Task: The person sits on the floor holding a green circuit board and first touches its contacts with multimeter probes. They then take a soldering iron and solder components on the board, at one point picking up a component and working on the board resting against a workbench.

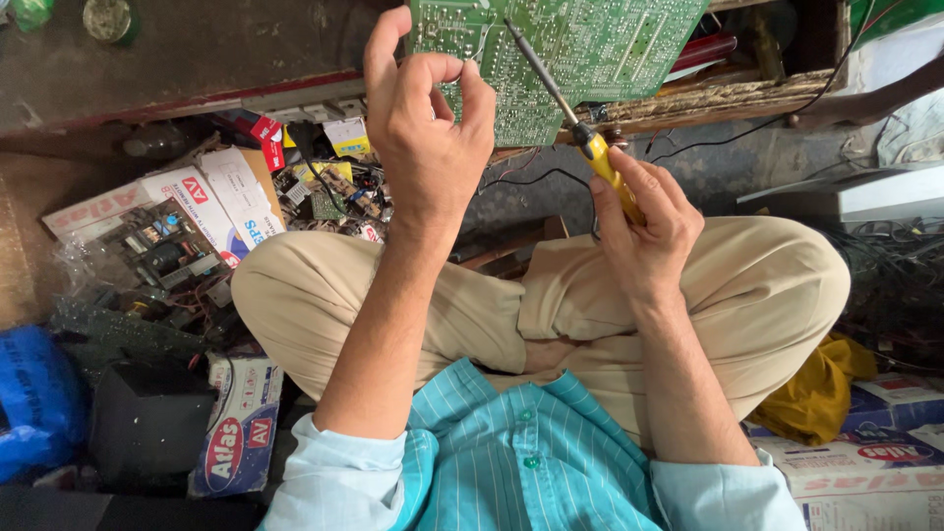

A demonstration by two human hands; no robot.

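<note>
At about twelve o'clock in the head view, a green circuit board (580,49) is held up solder-side toward the camera by the left hand (428,138), whose fingers are curled together and pinched on the board's lower left edge. The right hand (644,231), toward two o'clock from the lap, is clamped around the yellow handle of a soldering iron (570,118), its thin metal tip slanting up to eleven o'clock and touching the board. Scattered cardboard boxes (211,202) and loose electronic parts (162,256) lie on the floor at nine o'clock beside the crossed legs.
</note>
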